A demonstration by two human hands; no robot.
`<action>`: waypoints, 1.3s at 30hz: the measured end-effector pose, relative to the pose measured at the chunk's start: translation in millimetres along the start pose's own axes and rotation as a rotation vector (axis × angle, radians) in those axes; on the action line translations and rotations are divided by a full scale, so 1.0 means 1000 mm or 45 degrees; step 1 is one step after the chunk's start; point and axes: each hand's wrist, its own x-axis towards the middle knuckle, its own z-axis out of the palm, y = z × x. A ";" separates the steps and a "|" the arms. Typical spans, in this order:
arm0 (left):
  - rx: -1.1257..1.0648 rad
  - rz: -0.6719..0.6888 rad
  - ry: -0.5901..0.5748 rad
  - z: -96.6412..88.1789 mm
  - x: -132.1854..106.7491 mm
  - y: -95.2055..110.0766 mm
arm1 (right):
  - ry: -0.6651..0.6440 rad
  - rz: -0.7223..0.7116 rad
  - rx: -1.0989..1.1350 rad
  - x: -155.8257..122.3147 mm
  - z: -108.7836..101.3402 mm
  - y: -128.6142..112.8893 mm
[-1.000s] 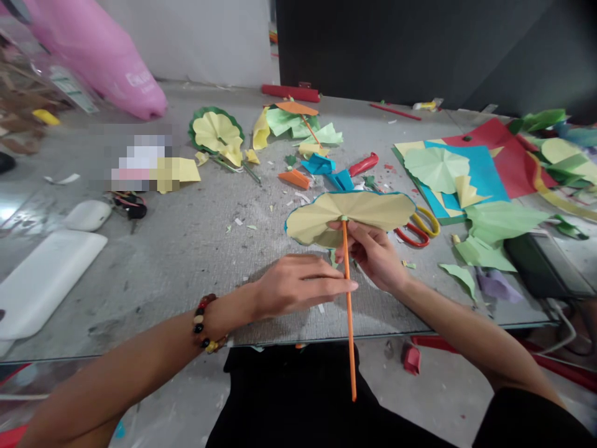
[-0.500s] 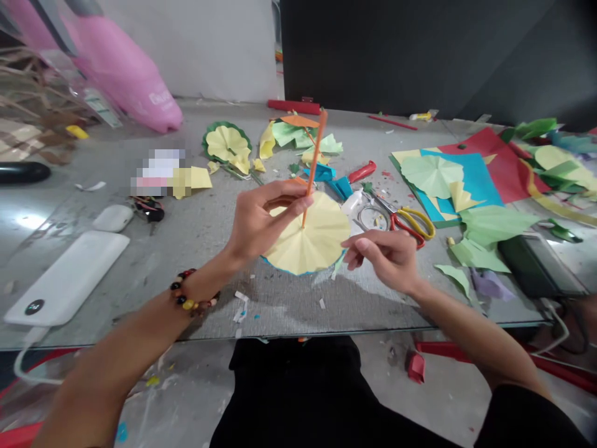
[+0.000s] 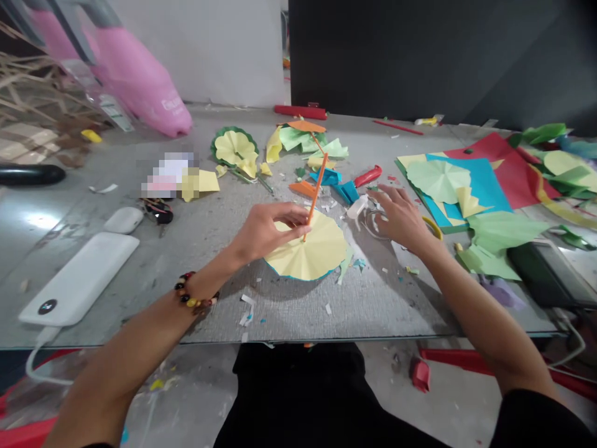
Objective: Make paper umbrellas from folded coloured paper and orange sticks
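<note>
A round pleated yellow paper disc [image 3: 310, 252] with a blue edge lies on the grey table. An orange stick [image 3: 316, 190] rises from its middle, leaning away from me. My left hand [image 3: 265, 230] pinches the stick just above the disc. My right hand [image 3: 401, 218] reaches out to the right, fingers spread, over a small white glue bottle [image 3: 355, 207] and the yellow-and-red scissors [image 3: 431, 229]. It holds nothing that I can see.
Coloured paper sheets [image 3: 485, 180] and green cut-outs [image 3: 494, 239] fill the right side. More paper flowers [image 3: 233, 149], scraps and a red-handled knife [image 3: 368, 176] lie further back. A white power bank [image 3: 79, 277], a mouse [image 3: 124, 219] and a pink bag [image 3: 140, 81] are at the left.
The paper disc was turned face down onto the table with the stick pointing up. My left hand took the stick; my right hand let go and moved right toward the scissors.
</note>
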 end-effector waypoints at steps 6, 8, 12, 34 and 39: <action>-0.009 0.007 -0.039 -0.004 -0.007 -0.006 | -0.137 -0.404 -0.263 0.021 0.009 0.007; -0.023 -0.009 -0.008 -0.003 -0.008 -0.007 | -0.176 -0.482 -0.300 0.028 0.008 0.003; -0.017 -0.003 0.059 0.000 -0.008 -0.009 | -0.218 -0.557 -0.397 0.033 0.000 -0.005; -0.218 0.035 0.035 0.017 -0.011 -0.018 | 0.264 -0.017 1.567 -0.024 -0.010 -0.095; -0.205 0.068 0.059 0.023 -0.013 -0.017 | 0.288 -0.034 1.392 -0.036 -0.004 -0.101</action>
